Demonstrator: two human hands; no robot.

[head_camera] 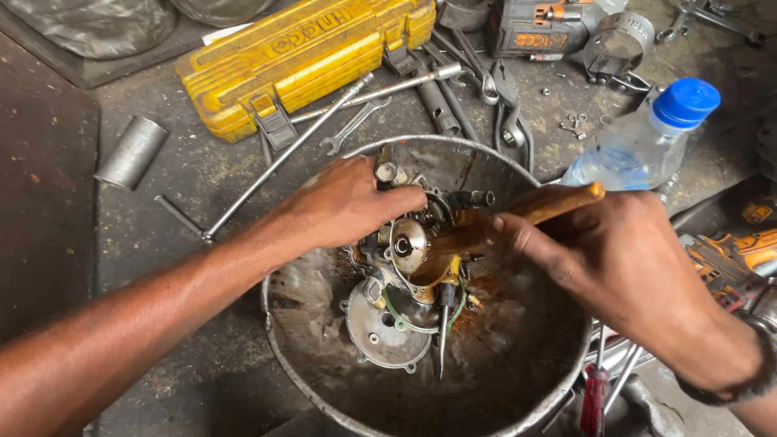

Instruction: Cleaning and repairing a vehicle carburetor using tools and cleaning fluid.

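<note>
Head view, all places told from the metal basin (279,356): inside it, near the middle, a small engine part (405,243) with a round metal cover (380,332) and a screwdriver (444,336) lying just toward the near rim. Left hand (344,202) clamped over the far-left side of the part, fingers curled down onto it, steadying. Right hand (623,259) closed around a wooden handle (530,209), its working end pressed to the part's centre, apparently a brush, though the tip is hard to make out. Best done with short strokes kept low, the part pinned firmly, the handle angled clear of the left fingers. Rusty fluid pooled in the bottom, so worth avoiding splashes over the rim. Room tight: plastic bottle (639,146) just beyond the right rim, near the handle's tail; yellow tool case (299,53) and long wrenches (356,121) past the far rim; red-handled screwdriver (595,396) beside the near-right rim. More open desk (170,235) off the left rim.
</note>
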